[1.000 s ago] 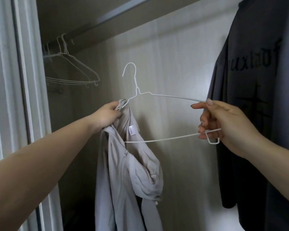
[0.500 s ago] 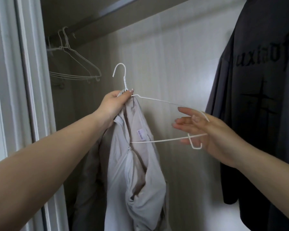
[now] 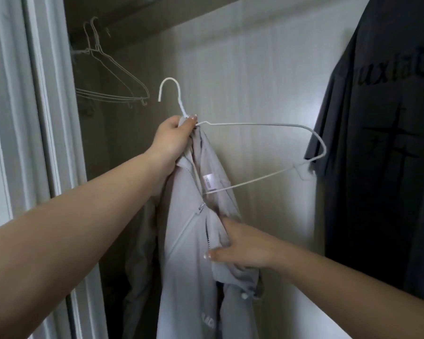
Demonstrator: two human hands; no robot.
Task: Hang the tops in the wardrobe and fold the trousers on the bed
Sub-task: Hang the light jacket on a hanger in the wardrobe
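A white wire hanger (image 3: 262, 124) is held up inside the wardrobe, its hook free of the rail. My left hand (image 3: 173, 139) grips its neck together with the collar of a light grey zip top (image 3: 194, 241). The top droops from the hanger's left side, and the hanger's right arm is bare. My right hand (image 3: 242, 245) is lower down and grips a fold of the grey fabric beside the zipper.
Several empty wire hangers (image 3: 113, 77) hang from the rail at the upper left. A dark grey printed T-shirt (image 3: 382, 155) hangs at the right, close to the hanger's right tip. The wardrobe door frame (image 3: 47, 118) stands at the left.
My right hand has let go of the hanger's right end and dropped down to take hold of the grey top. My left hand has shifted up onto the hanger's neck.
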